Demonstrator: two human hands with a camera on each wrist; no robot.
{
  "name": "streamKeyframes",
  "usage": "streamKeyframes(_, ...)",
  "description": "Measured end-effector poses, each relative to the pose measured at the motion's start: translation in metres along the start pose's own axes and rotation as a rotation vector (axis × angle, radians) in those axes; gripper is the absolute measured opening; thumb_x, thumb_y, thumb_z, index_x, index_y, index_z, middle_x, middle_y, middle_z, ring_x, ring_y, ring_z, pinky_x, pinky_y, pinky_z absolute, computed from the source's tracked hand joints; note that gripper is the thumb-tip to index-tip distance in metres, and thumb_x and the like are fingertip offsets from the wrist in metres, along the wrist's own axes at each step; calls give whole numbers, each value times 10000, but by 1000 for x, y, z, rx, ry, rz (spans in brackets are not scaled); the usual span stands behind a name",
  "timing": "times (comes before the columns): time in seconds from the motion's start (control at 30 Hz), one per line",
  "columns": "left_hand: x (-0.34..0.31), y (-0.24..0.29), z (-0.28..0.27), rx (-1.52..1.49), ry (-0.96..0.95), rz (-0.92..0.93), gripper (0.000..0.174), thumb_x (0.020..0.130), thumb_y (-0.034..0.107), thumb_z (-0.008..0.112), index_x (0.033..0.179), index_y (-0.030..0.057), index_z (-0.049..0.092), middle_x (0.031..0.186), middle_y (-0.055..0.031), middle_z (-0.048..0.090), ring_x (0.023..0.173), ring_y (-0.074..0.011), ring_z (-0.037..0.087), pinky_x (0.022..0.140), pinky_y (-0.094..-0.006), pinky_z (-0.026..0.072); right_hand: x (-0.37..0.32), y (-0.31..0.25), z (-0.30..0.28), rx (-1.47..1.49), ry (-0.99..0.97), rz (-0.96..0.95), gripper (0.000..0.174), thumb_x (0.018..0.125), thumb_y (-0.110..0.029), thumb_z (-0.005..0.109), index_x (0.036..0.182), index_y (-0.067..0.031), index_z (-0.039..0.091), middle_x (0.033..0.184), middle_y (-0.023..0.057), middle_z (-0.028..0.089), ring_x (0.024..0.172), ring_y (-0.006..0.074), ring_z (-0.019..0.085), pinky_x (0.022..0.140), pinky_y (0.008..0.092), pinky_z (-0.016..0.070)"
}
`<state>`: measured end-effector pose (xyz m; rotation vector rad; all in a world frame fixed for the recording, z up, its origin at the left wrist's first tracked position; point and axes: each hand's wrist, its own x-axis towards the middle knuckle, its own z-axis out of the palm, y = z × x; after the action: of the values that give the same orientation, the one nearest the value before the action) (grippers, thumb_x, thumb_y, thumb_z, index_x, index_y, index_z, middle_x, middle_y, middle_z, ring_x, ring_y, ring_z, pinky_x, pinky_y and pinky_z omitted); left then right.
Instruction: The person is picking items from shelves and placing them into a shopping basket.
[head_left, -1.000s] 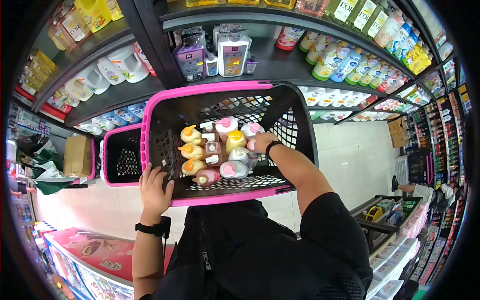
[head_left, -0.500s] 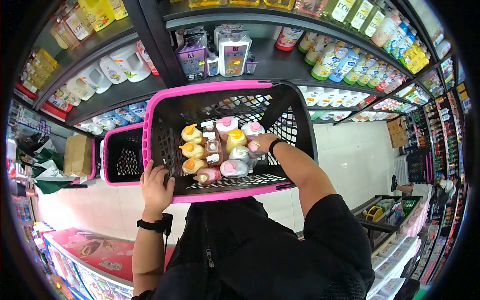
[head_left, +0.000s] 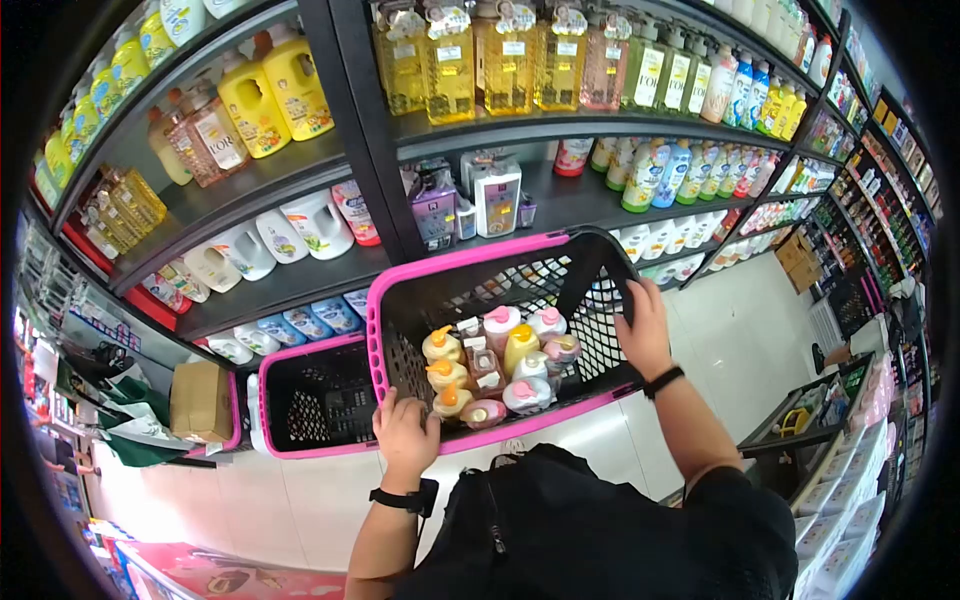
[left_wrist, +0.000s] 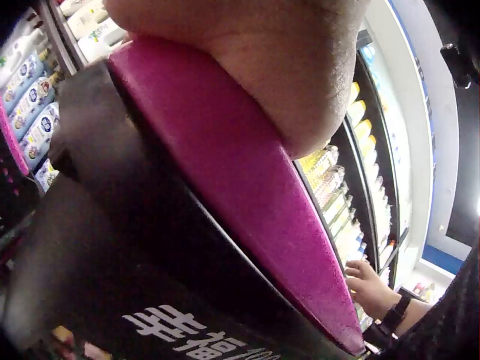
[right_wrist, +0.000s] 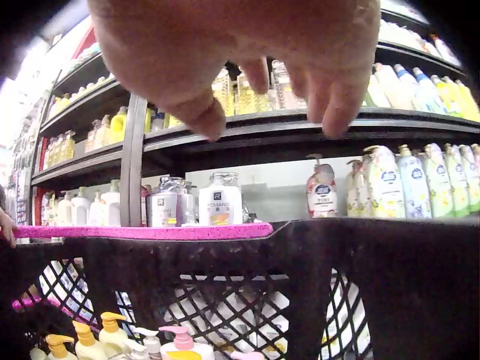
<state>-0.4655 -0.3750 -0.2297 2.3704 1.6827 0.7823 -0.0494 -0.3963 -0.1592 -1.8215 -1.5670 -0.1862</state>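
A black shopping basket (head_left: 585,300) with a pink rim stands in front of me in the head view. Inside are several pump bottles: cream ones with orange pumps (head_left: 441,345), a yellow-pump bottle (head_left: 520,349), pink-pump bottles (head_left: 527,396) and clear square bottles (head_left: 485,365). My left hand (head_left: 405,437) grips the pink rim at the near left corner, its palm across the rim in the left wrist view. Over the basket's right end hovers my right hand (head_left: 648,328), holding nothing; its fingers (right_wrist: 341,105) hang apart above the rim in the right wrist view.
Shelves of bottles (head_left: 505,60) rise right behind the basket. A second black basket with a pink rim (head_left: 320,352) adjoins at the left, and a cardboard box (head_left: 200,402) is further left. Boxed goods (head_left: 840,480) stand at the right.
My right hand has let go of the bottle it was touching and moved right, up over the basket's end. My view has tilted up toward the shelves. The left hand stays on the rim.
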Motion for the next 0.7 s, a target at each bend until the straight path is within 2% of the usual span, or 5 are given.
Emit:
streamKeyframes(0.1, -1, -4, 3, -45, 18, 9, 221, 787, 234, 687, 953, 88, 685, 1088, -73, 676, 1305, -329, 482, 1066, -537, 328, -55, 0, 9, -145, 169, 20, 574, 782, -29, 691, 1322, 5, 500, 1383, 273, 466, 1268, 456, 457, 1081, 501, 374)
streamKeyframes(0.17, -4, -4, 4, -60, 16, 4, 218, 787, 230, 687, 952, 87, 687, 1083, -71, 679, 1306, -327, 482, 1065, -540, 329, -92, 34, 27, -71, -324, 18, 601, 771, -88, 727, 1326, 5, 515, 1401, 298, 445, 1256, 457, 469, 1057, 510, 393)
streamKeyframes(0.3, -4, -2, 2, -49, 39, -14, 176, 801, 213, 666, 922, 88, 692, 1059, -72, 687, 1292, -329, 496, 1049, -559, 345, -100, -13, 12, -217, 100, 75, 627, 743, -135, 751, 1315, -3, 529, 1406, 272, 452, 1279, 457, 439, 1070, 535, 358)
streamKeyframes(0.43, -5, 0, 5, -49, 40, -20, 155, 813, 212, 649, 889, 86, 696, 1030, -84, 698, 1307, -341, 492, 1056, -570, 340, -135, 35, 44, -300, 14, -43, 520, 792, -153, 679, 1286, -36, 567, 1376, 225, 504, 1272, 402, 468, 1061, 524, 361)
streamKeyframes(0.7, -6, 1, 1, 0, 2, 33, 168, 831, 209, 661, 884, 57, 707, 1002, -124, 699, 1288, -382, 496, 1048, -528, 365, -125, -4, 32, -266, 154, 148, 426, 826, -135, 611, 1248, -75, 601, 1300, 153, 580, 1243, 351, 500, 1066, 485, 360)
